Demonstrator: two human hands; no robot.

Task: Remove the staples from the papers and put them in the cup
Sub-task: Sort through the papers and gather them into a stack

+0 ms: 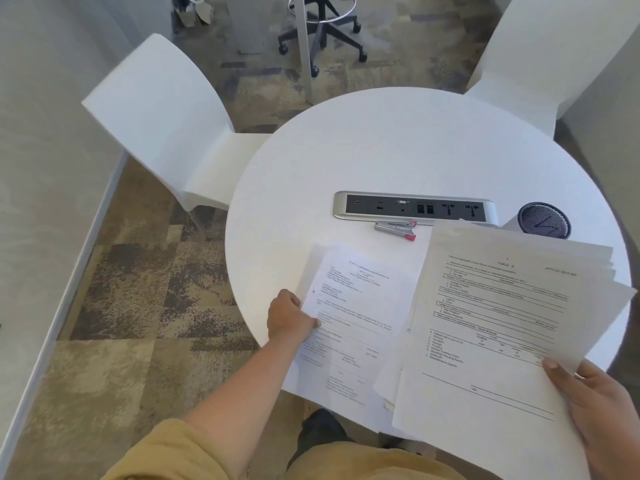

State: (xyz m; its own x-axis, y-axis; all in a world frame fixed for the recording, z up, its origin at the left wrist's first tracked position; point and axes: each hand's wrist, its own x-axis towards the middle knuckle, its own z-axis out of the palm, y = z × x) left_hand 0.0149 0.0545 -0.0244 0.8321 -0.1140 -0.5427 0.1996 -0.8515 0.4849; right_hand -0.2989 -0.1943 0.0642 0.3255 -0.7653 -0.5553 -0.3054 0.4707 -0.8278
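Note:
On the round white table (398, 147), my left hand (290, 317) pinches the left edge of a printed sheet (356, 317) that lies flat near the table's front edge. My right hand (602, 407) grips the lower right corner of a thick stack of printed papers (502, 323), held tilted above the table on the right. A dark mesh cup (543, 220) stands at the right, just beyond the stack's top edge. A silver stapler with pink tips (394, 228) lies between the papers and the power strip. I cannot make out any staples.
A grey power and socket strip (415, 206) is set into the table's middle. A white chair (162, 123) stands at the left and another (519, 57) at the back right. A black swivel-chair base (322, 32) is on the patterned carpet beyond.

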